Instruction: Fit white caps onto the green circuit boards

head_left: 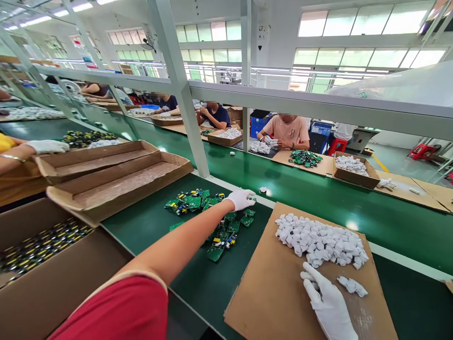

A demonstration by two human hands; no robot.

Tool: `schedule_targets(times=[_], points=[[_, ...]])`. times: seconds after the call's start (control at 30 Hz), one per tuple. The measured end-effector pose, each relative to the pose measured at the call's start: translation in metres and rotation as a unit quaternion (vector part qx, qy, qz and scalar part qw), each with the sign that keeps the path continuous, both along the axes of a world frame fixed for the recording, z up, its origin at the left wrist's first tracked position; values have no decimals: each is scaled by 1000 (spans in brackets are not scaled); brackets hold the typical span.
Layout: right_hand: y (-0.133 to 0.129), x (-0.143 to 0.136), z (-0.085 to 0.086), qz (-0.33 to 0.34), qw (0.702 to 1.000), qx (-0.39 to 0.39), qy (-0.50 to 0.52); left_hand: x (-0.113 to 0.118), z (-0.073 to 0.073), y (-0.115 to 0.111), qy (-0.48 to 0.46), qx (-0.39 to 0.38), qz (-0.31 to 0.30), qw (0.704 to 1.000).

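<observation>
My left hand [241,199], in a white glove, reaches over the far edge of a pile of green circuit boards [194,202] on the dark green table. Its fingertips are close together, and whether they hold a board is too small to tell. My right hand [327,302], also gloved in white, is over the brown cardboard sheet [265,278] with its fingers apart and nothing in them. Just beyond it lies a heap of small white pieces [320,238]. A separate white clump [352,286] rests on the cardboard to the right of the heap.
Cardboard trays [120,184] stand at the left, above a large box [71,274] of boards. A metal frame post [187,94] rises beyond the table. A green conveyor [300,182] carries a small white piece [263,190]. Other people work opposite; another gloved hand [47,146] is left.
</observation>
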State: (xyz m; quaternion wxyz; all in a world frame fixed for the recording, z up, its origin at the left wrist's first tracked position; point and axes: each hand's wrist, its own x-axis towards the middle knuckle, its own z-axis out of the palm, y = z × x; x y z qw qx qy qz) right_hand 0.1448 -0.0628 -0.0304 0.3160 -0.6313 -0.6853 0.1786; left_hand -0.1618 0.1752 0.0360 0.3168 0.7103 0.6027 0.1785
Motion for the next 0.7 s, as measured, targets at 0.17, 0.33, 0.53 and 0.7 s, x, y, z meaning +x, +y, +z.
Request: schedule_targets(times=[0.17, 0.33, 0.53, 0.7], points=[[3, 1, 0, 7, 1000, -8, 30, 27, 23, -39, -191, -41, -8, 981], [3, 0, 2, 3, 995, -12, 96, 104, 17, -112, -509, -302, -103, 799], [-17, 6, 25, -38, 976, 5, 215, 158, -12, -165, -650, -468, -28, 598], [-27, 51, 37, -241, 968, 48, 57, 156, -34, -169, -605, -489, -76, 623]])
